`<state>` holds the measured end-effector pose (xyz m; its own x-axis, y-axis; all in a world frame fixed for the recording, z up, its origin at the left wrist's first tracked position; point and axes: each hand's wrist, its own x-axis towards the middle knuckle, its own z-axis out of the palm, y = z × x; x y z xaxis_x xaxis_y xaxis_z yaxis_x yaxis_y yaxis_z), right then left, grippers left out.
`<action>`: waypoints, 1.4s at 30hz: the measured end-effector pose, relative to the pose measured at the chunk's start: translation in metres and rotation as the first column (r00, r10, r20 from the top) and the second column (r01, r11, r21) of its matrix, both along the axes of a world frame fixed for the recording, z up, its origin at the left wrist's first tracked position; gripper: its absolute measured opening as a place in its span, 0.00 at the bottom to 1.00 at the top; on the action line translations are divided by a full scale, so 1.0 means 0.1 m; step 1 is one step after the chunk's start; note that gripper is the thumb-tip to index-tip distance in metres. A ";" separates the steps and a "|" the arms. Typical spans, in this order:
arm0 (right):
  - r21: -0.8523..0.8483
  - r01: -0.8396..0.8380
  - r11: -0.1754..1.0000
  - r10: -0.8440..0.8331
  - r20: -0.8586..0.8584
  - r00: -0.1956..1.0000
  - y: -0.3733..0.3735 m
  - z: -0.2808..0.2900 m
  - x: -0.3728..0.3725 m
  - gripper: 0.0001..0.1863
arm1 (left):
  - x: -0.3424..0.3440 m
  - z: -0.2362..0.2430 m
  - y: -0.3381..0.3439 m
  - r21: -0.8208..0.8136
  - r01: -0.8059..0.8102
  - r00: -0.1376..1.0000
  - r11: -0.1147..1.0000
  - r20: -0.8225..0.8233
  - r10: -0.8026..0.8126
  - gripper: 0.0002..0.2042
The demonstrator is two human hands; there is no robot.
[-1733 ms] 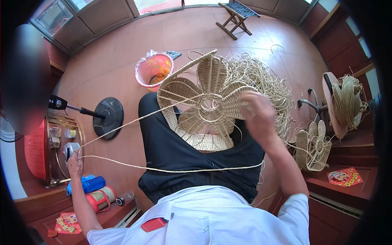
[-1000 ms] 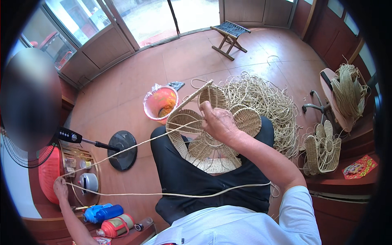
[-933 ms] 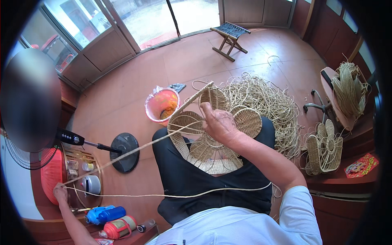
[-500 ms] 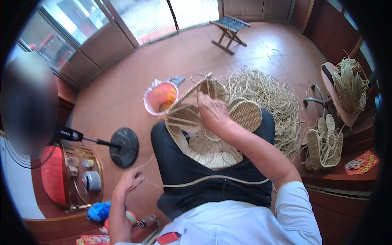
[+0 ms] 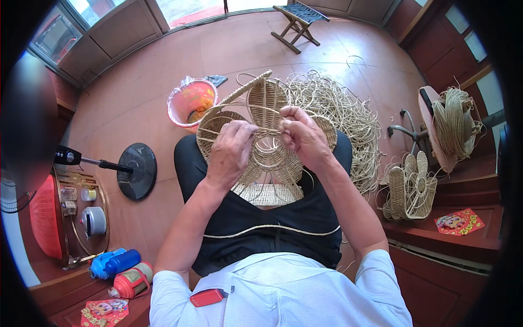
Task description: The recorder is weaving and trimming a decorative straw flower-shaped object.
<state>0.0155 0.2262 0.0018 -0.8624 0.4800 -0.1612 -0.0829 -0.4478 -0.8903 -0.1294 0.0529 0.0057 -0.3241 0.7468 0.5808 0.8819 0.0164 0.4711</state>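
Note:
A woven straw piece [image 5: 268, 101] with petal-shaped panels and a ringed centre rests across my thighs. Over its middle, my left hand [image 5: 231, 151] pinches a thin straw cord [image 5: 267, 129]. The fingertips of my right hand [image 5: 305, 137] are closed on the same cord a short way to the right. Both hands hide parts of the woven panels behind them. Another length of straw cord [image 5: 272, 227] lies across my lap, close to my waist.
A heap of loose straw cord [image 5: 348, 120] covers the floor beyond my right knee. Ahead on the left stands a pink lined bucket [image 5: 173, 103], with a black fan base [image 5: 137, 171] nearer. A finished-looking woven piece [image 5: 397, 193] and a chair bearing a cord bundle [image 5: 455, 117] are on the right.
My left hand has come from the far left to the woven piece and closed on the cord. My right hand has shifted beside it, gripping the cord. The view has moved slightly.

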 end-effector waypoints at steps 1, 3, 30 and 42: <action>-0.020 0.010 1.000 -0.010 -0.007 1.000 0.05 0.01 0.07 0.13 | 0.01 -0.05 0.09 0.019 -0.014 1.000 1.000 0.019 0.013 0.09; 0.059 0.024 0.998 -0.025 0.022 0.999 0.15 0.05 0.20 0.09 | -0.03 -0.12 0.22 0.006 0.026 1.000 1.000 -0.009 -0.026 0.09; 0.879 -0.128 0.460 -0.240 0.262 0.935 0.00 -0.04 -0.30 0.39 | 0.18 -0.20 0.40 -0.095 -0.077 0.995 0.992 0.059 0.083 0.04; 0.264 0.187 0.946 -0.205 0.042 0.978 0.00 0.12 0.19 0.32 | 0.25 -0.20 0.38 0.054 -0.107 0.990 0.993 -0.088 0.112 0.07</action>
<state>0.0346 0.2263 0.0134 -0.7384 0.6713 -0.0645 -0.0812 -0.1835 -0.9797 -0.1039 0.0909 -0.0138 -0.3468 0.6793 0.6468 0.9151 0.0939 0.3921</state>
